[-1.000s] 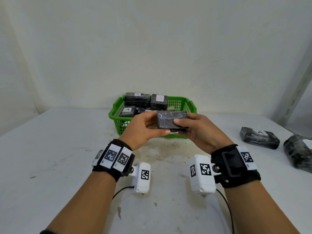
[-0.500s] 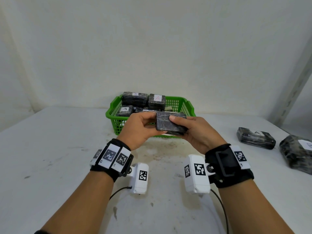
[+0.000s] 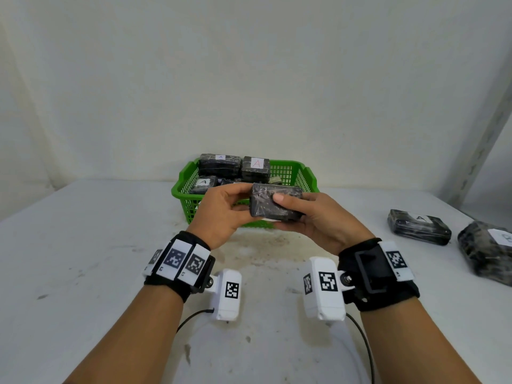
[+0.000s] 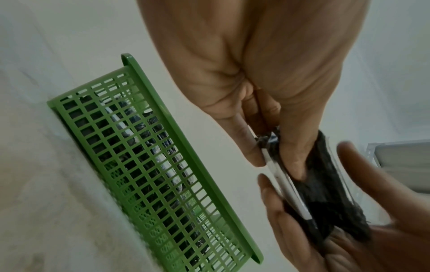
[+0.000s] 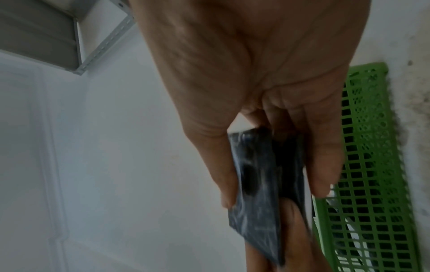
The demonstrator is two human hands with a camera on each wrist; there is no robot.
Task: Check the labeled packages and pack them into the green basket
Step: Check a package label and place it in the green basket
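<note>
The left hand [image 3: 221,210] is raised above the bench [image 3: 83,245], forearm reaching forward, wrist wrapped in a black band carrying square markers. Its grip is closed on the left end of a black wrapped package [image 3: 274,202]: in the left wrist view the thumb lies on one broad face and the fingers [image 4: 242,139] press the opposite face, pinching the package [image 4: 325,184] edgewise.

The package is held clear of the bench, just in front of the near wall of the green basket [image 3: 188,200] and about level with its rim. No label shows on the face turned toward the head camera.

Behind the grip, the basket stands on the bench against the wall and holds several black wrapped packages [image 3: 219,164], three showing white labels marked A. The left wrist view shows its mesh side [image 4: 151,174] beside the hands, not touching them.

The right hand [image 3: 318,220] mirrors the left, forearm forward and wrist banded. Its grip is closed on the right end of the same package, thumb across the near face, fingers beneath. In the right wrist view the thumb and fingers [image 5: 325,165] clamp the package [image 5: 256,193] between them.

Well to the right of the grip, two more wrapped packages lie on the bench: one labelled A [image 3: 418,227], and another [image 3: 487,250] at the frame edge, its label unreadable.
</note>
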